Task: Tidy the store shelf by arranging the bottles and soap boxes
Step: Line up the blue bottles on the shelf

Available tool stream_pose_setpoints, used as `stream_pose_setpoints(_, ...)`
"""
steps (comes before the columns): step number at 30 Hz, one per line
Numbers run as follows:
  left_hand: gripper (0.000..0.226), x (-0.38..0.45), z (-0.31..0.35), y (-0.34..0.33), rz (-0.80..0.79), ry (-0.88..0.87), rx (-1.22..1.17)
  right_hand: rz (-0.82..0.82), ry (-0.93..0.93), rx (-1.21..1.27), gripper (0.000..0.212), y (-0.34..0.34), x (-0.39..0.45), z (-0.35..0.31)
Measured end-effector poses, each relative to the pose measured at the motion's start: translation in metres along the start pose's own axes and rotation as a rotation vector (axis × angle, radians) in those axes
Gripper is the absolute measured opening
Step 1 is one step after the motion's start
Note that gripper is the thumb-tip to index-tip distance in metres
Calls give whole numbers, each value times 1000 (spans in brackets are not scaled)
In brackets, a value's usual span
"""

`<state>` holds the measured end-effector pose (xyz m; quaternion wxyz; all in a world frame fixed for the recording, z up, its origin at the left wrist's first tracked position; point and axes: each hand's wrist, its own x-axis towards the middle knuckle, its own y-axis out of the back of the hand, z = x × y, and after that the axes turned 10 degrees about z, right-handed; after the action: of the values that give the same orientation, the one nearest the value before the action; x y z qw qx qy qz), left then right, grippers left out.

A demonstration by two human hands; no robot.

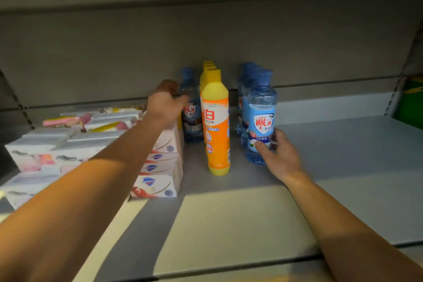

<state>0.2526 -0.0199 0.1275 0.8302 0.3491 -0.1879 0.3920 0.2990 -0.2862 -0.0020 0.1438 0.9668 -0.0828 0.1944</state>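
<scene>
A grey shelf [229, 213] carries stacked soap boxes [158, 167] at left, then a row of yellow bottles [217, 126] — upright, mid-shelf. The left hand [164, 103] grasps a blue bottle [191, 117] behind them; the right hand [278, 155] grips the front blue bottle [261, 119] — standing rightward.

We're in dim light; a bright patch falls across the shelf [229, 224] front, hard shadows beside it, edges bowed, slightly soft.
</scene>
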Motion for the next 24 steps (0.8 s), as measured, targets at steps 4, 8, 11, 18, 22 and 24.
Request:
stream_pose_setpoints(4, 51, 33, -7, -25, -24, -54, 148, 1, 8, 19, 49, -2, 1, 6)
stream_pose_setpoints(8, 55, 52, -6, -41, -84, -95, 252, 4, 17, 30, 47, -5, 3, 9)
stream_pose_setpoints(11, 51, 55, -9, -47, -131, -100, 244, 8, 18, 25, 47, -5, 3, 9)
stream_pose_setpoints(18, 30, 47, -7, -41, -46, -182, 259, -3, 22, 15, 49, -3, 1, 8)
stream_pose_setpoints(22, 37, 47, 6, -22, 127, -172, 178, -9, 9, 18, 45, -2, 1, 5)
stream_pose_setpoints(24, 38, 48, 13, -7, 193, -173, 161, -12, 5, 23, 46, -2, 0, 4)
